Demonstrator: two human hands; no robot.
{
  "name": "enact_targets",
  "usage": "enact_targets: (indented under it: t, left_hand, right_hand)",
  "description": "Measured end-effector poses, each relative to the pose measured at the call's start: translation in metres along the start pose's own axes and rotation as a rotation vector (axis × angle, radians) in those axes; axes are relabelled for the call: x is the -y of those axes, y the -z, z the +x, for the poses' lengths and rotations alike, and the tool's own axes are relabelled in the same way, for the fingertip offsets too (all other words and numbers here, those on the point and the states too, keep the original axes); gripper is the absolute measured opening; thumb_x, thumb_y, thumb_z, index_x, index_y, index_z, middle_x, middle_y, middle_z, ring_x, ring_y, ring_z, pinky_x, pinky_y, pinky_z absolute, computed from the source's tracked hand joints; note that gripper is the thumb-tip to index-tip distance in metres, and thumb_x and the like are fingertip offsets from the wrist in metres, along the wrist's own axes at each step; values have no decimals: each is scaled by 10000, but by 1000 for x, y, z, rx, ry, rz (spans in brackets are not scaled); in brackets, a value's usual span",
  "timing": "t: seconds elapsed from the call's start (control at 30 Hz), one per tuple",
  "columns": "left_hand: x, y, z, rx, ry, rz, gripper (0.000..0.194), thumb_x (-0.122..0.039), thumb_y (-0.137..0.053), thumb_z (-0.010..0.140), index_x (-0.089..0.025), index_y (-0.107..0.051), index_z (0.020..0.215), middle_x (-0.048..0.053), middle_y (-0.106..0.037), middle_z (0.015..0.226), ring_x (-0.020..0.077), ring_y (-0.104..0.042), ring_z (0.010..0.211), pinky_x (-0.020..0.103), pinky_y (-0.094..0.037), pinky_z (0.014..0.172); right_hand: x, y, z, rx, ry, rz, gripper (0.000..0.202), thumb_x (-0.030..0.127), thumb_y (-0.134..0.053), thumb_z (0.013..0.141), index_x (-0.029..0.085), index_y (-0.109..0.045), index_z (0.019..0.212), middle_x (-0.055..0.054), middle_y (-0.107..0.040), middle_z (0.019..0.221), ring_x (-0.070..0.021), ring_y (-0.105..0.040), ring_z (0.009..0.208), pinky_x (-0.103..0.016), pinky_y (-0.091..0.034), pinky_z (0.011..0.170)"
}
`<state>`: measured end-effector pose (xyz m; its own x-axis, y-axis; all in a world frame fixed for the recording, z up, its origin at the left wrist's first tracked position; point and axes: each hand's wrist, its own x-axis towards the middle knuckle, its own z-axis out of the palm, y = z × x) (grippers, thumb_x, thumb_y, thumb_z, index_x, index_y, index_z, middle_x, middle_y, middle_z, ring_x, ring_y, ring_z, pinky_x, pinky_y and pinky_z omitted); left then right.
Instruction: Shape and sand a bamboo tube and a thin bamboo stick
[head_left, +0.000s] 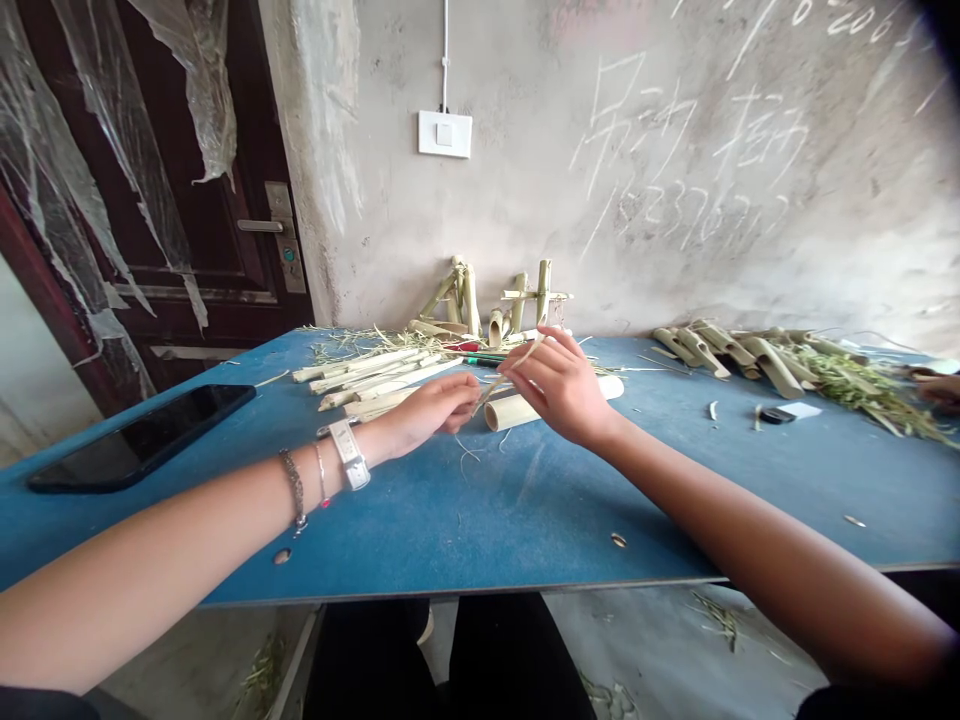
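Left hand (448, 402) plus right hand (570, 392): from here I count two
Thin strip (491, 390) held: one
Thick bamboo tube (513, 411) near them: I see one
Phone (142, 438): one
Bracelets (293, 482): I make it two
Wall switch (445, 135): one

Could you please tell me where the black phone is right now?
In the head view, the black phone lies on the left part of the blue table, beyond the left forearm, with the dark door behind it.
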<state>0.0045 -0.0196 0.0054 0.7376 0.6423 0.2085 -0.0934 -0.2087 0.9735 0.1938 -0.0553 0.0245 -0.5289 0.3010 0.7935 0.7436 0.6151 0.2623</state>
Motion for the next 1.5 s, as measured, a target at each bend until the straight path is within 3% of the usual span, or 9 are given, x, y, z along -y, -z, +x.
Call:
enact_targets:
  t: [0.13, 0.3, 0.43, 0.57, 0.73, 0.9, 1.07, 1.33, 1.5]
  left_hand:
    - [1, 3, 0, 7, 11, 47, 200, -299, -482, 828, -172, -389, 705, -73, -260, 565, 48, -218, 452, 202, -192, 450]
    - [5, 8, 1, -59, -40, 144, 231, -364, -461, 846, -172, -401, 732, -69, -265, 580, 51, -242, 471, 201, -231, 468]
    - [4, 8, 1, -155, -74, 215, 305, -447, -453, 837, -184, -354, 719, -66, -270, 587, 60, -239, 475, 203, -223, 457]
    - [1, 1, -1, -190, -146, 368, 344, -471, -507, 798, -174, -369, 692, -56, -314, 601, 70, -300, 518, 206, -258, 483]
    - [-1, -10, -1, -173, -201, 416, 301, -432, -526, 784, -151, -457, 699, -49, -382, 605, 74, -341, 535, 211, -277, 504]
    - [-1, -11, 0, -97, -230, 421, 231, -347, -494, 814, -134, -546, 740, -31, -482, 622, 82, -403, 567, 214, -307, 539]
    - [0, -9, 0, -100, -247, 406, 226, -307, -481, 824, -132, -552, 701, -34, -482, 606, 71, -394, 550, 206, -308, 533]
    - [0, -10, 1, -93, -201, 374, 223, -310, -486, 801, -144, -473, 653, -49, -406, 579, 62, -341, 515, 197, -288, 492]
    - [-2, -11, -1, -70, -185, 379, 233, -333, -467, 809, -155, -426, 664, -59, -343, 571, 62, -303, 500, 191, -263, 466]
  right_hand:
    - [-11, -5, -1, -103, -304, 225, 212, 249, -400, 879, 196, -556, 746, -35, -602, 767, -158, -555, 740, -319, -444, 676]
    - [-32, -4, -5, -138, -512, 274, 187, 276, -480, 825, 185, -559, 681, -16, -613, 706, -148, -561, 681, -288, -426, 621]
    - [-23, -3, -3, -72, -482, 347, 145, 272, -547, 787, 173, -590, 690, -7, -625, 677, -123, -555, 625, -258, -420, 591]
    - [0, -5, 0, -1, -355, 420, 139, 269, -547, 801, 173, -603, 717, -7, -629, 698, -108, -552, 633, -243, -423, 604]
    - [15, -5, 1, 5, -226, 438, 122, 255, -541, 816, 175, -597, 742, -2, -613, 697, -99, -545, 636, -234, -423, 611]
    - [15, -5, 1, 8, -230, 441, 119, 231, -517, 828, 175, -587, 750, -1, -609, 712, -98, -541, 645, -237, -424, 624]
    - [12, -7, 0, 64, -195, 441, 104, 224, -510, 829, 165, -586, 790, -18, -609, 753, -106, -542, 684, -247, -426, 655]
    - [8, -11, -1, 121, -249, 378, 114, 204, -466, 825, 173, -521, 730, -16, -563, 725, -103, -497, 645, -241, -399, 607]
    - [5, -11, 1, 68, -441, 486, 142, 231, -451, 815, 190, -452, 679, 7, -515, 654, -104, -497, 598, -246, -409, 586]
